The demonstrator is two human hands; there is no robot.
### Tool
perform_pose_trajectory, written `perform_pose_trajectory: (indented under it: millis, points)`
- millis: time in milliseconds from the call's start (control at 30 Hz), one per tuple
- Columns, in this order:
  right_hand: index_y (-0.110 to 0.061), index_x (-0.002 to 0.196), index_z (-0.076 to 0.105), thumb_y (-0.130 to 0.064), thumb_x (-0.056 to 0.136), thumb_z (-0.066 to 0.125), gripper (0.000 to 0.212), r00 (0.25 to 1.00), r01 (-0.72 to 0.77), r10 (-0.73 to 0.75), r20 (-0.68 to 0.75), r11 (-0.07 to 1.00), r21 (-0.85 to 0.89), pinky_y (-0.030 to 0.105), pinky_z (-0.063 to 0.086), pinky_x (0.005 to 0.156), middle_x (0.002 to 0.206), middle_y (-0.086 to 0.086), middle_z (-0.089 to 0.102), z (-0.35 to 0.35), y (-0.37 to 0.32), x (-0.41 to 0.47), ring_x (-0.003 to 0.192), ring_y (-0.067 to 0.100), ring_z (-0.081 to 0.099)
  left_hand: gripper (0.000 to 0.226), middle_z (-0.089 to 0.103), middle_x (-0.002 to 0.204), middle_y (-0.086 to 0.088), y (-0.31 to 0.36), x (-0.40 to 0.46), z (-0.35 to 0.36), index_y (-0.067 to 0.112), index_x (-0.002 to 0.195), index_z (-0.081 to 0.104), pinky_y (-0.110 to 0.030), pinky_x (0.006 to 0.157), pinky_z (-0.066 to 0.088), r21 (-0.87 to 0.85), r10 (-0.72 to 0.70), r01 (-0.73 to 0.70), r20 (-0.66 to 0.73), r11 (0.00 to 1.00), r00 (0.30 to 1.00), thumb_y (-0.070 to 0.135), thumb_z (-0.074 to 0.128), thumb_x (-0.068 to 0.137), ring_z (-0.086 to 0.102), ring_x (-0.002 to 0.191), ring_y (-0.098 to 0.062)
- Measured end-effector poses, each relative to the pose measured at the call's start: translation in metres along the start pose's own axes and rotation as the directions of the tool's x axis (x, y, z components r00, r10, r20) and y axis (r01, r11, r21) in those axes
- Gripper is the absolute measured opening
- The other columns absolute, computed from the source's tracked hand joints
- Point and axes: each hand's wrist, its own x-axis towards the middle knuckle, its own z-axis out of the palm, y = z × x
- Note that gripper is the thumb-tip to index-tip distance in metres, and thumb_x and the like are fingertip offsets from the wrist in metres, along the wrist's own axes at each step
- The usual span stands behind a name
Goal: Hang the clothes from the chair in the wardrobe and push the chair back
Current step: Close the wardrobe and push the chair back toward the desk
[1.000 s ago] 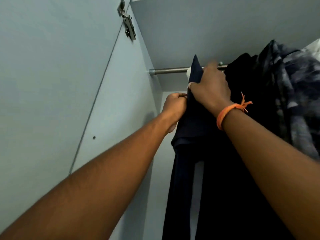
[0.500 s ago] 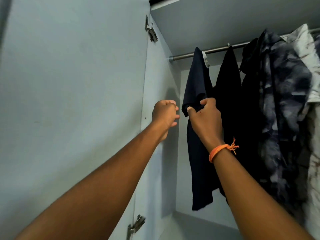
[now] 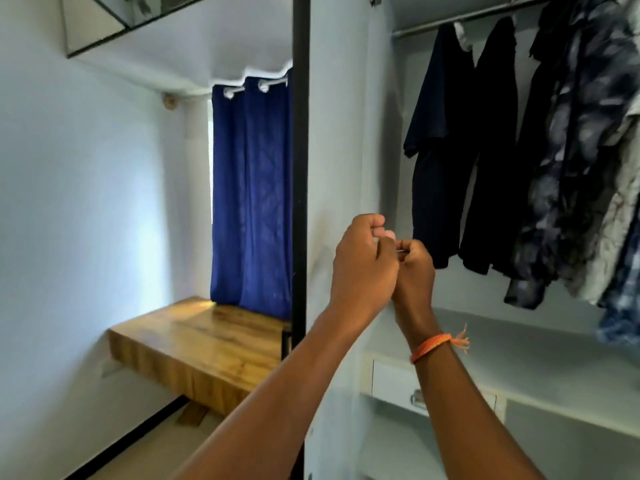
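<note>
My wardrobe (image 3: 540, 344) stands open in front of me, its door (image 3: 346, 133) swung out to the left of the rail (image 3: 460, 18). Hanging from that rail are the navy shirt (image 3: 438, 133) at the left end, a black one (image 3: 495, 150) just beside it, then patterned shirts (image 3: 581, 150) further right. Left of the rail, past the door, a blue curtain (image 3: 252, 188) hangs above the wooden desk (image 3: 197, 344). Below the rail, my left hand (image 3: 363, 268) and right hand (image 3: 415, 271) meet, fingers (image 3: 375, 221) curled in, touching each other; whether they pinch anything I can't tell. An orange thread (image 3: 434, 344) circles my right wrist.
</note>
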Motion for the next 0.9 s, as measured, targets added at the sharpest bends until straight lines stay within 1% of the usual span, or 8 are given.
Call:
perform_pose_trajectory:
  millis: [100, 200, 267, 333, 433, 600, 767, 900]
  points:
    - [-0.011, 0.095, 0.062, -0.029, 0.091, 0.061, 0.019, 0.999, -0.045, 0.044, 0.032, 0.999, 0.013, 0.027, 0.048, 0.061, 0.080, -0.003, 0.064, 0.006, 0.007, -0.050, 0.070, 0.009, 0.061, 0.027, 0.058, 0.113, 0.014, -0.006, -0.047, -0.031, 0.021, 0.128, 0.053, -0.010, 0.086, 0.049, 0.071, 0.117, -0.118, 0.020, 0.990, 0.993, 0.021, 0.051, 0.101, 0.058, 0.099, 0.002]
    - [-0.017, 0.097, 0.061, -0.040, 0.091, 0.065, 0.024, 0.994, -0.073, 0.068, 0.084, 0.996, 0.058, 0.030, 0.055, 0.066, 0.082, -0.002, 0.066, 0.007, 0.009, -0.096, 0.073, 0.012, 0.064, 0.019, 0.064, 0.108, 0.010, -0.028, -0.096, -0.062, 0.018, 0.119, 0.059, -0.016, 0.081, 0.052, 0.091, 0.254, -0.242, -0.154, 0.966, 0.955, 0.016, 0.055, 0.100, 0.063, 0.100, -0.006]
    - [-0.018, 0.101, 0.058, -0.043, 0.089, 0.067, 0.029, 0.985, -0.096, 0.080, 0.151, 0.990, 0.100, 0.025, 0.050, 0.066, 0.085, 0.001, 0.064, 0.005, 0.010, -0.127, 0.074, 0.010, 0.062, 0.019, 0.065, 0.107, 0.007, -0.053, -0.126, -0.074, 0.021, 0.117, 0.059, -0.022, 0.084, 0.052, 0.095, 0.189, -0.168, -0.302, 0.981, 0.934, 0.014, 0.055, 0.100, 0.063, 0.101, -0.012]
    - [-0.022, 0.111, 0.054, -0.046, 0.087, 0.069, 0.037, 0.974, -0.066, 0.051, 0.220, 0.996, 0.060, 0.019, 0.046, 0.072, 0.098, -0.002, 0.061, 0.006, 0.013, -0.152, 0.085, 0.008, 0.059, 0.027, 0.062, 0.119, 0.006, -0.077, -0.143, -0.078, 0.025, 0.126, 0.055, -0.025, 0.095, 0.049, 0.003, -0.051, 0.056, -0.356, 0.998, 0.933, 0.017, 0.052, 0.100, 0.059, 0.113, -0.011]
    - [-0.024, 0.130, 0.045, -0.047, 0.083, 0.073, 0.060, 0.954, -0.014, 0.029, 0.298, 0.998, -0.053, 0.022, 0.048, 0.091, 0.126, -0.005, 0.052, 0.010, 0.022, -0.171, 0.110, 0.010, 0.053, 0.048, 0.042, 0.151, 0.003, -0.110, -0.149, -0.077, 0.025, 0.150, 0.035, -0.036, 0.114, 0.037, -0.057, -0.359, 0.355, -0.186, 0.933, 0.915, 0.027, 0.047, 0.103, 0.040, 0.140, -0.016]
    - [-0.021, 0.146, 0.033, -0.030, 0.092, 0.066, 0.064, 0.928, -0.050, 0.101, 0.358, 0.988, -0.147, 0.025, 0.041, 0.102, 0.146, 0.002, 0.044, 0.013, 0.032, -0.176, 0.132, 0.018, 0.046, 0.072, 0.009, 0.165, 0.003, -0.121, -0.140, -0.072, 0.024, 0.157, 0.002, -0.039, 0.123, 0.018, -0.012, -0.416, 0.419, 0.098, 0.908, 0.904, 0.012, 0.047, 0.103, 0.014, 0.151, -0.015]
    - [-0.022, 0.151, 0.025, -0.038, 0.091, 0.067, 0.076, 0.893, -0.128, 0.179, 0.412, 0.981, -0.148, 0.036, 0.044, 0.107, 0.150, 0.006, 0.042, 0.012, 0.042, -0.162, 0.135, 0.026, 0.044, 0.090, 0.037, 0.156, 0.002, -0.134, -0.130, -0.077, 0.038, 0.156, 0.006, -0.045, 0.112, 0.041, -0.069, -0.418, 0.439, 0.202, 0.896, 0.886, -0.003, 0.056, 0.094, 0.042, 0.139, -0.017]
    - [-0.022, 0.145, 0.036, -0.046, 0.091, 0.065, 0.066, 0.896, -0.099, 0.146, 0.419, 0.986, -0.132, 0.011, 0.043, 0.087, 0.142, 0.002, 0.049, 0.004, 0.050, -0.153, 0.125, 0.018, 0.050, 0.072, 0.056, 0.141, 0.010, -0.135, -0.129, -0.079, 0.038, 0.151, 0.033, -0.040, 0.106, 0.048, -0.206, -0.426, 0.463, 0.198, 0.862, 0.883, -0.005, 0.048, 0.096, 0.056, 0.126, -0.011]
